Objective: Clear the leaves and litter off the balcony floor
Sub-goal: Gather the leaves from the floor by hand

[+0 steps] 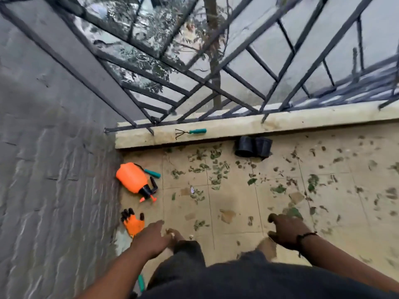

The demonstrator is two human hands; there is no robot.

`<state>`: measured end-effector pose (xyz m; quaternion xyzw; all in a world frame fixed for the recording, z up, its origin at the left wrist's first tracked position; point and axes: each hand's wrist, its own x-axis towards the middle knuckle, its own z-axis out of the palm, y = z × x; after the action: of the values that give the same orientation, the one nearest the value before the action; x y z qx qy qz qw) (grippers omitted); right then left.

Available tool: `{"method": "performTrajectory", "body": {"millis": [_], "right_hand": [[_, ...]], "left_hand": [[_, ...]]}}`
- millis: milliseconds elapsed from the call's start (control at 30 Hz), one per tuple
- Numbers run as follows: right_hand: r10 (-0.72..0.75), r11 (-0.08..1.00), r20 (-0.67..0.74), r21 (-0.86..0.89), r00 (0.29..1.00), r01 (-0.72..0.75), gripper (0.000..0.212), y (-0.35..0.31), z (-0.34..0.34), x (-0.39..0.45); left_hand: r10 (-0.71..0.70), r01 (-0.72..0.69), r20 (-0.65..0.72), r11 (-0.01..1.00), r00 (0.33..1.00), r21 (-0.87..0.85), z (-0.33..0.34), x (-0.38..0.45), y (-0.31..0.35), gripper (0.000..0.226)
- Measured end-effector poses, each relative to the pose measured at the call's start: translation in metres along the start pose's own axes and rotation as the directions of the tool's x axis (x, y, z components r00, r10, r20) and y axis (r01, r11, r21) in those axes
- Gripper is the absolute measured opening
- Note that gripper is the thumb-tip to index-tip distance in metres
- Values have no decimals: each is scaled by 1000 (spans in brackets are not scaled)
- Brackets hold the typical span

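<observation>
Basically, a beige tiled balcony floor (237,203) is filling the lower frame, with scattered green and brown leaves (216,169) lying across most tiles, thickest near the pale concrete parapet ledge (237,126) and out to the right. Torn brown paper-like litter scraps (226,215) are sitting among them nearer the person. A black metal railing with diagonal bars (194,78) is standing on the ledge; a tree and a street are showing through it, motion-blurred. A grey rough-textured wall (54,169) is running down the left side.

A small green-handled hand rake (191,132) is lying on the ledge. Two black plastic plant pots (252,146) are lying tipped on the floor against the ledge. An orange plastic spray bottle (135,182) is lying on its side by the wall, over a second green-handled tool (153,173). An orange glove with black fingertips (133,223) is lying flat just below it.

Left hand (151,239) is reaching down over the floor near the glove, fingers relaxed, holding nothing. Right hand (287,231), black cord at the wrist, is hanging above a leaf, fingers loosely curled, probably empty; blur is making that uncertain.
</observation>
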<state>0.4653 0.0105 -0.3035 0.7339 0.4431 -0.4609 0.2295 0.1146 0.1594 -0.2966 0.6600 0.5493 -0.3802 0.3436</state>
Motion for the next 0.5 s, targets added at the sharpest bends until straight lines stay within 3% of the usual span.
{"method": "performTrajectory", "body": {"millis": [133,267,400,500], "right_hand": [[91,994,30,57,995,-92,49,51,13,19],[208,978,46,20,977,-209,46,76,34,58],[315,944,54,84,948,-318,41,53,70,135],[323,928,117,155,939,-338,40,10,118,211]], "left_hand": [[1,1,51,1000,999,-28,9,25,25,56],[85,-85,78,996,993,-9,20,84,56,88],[215,-227,119,969,969,102,26,164,74,64],[236,-253,129,957,963,143,49,250,54,63]]}}
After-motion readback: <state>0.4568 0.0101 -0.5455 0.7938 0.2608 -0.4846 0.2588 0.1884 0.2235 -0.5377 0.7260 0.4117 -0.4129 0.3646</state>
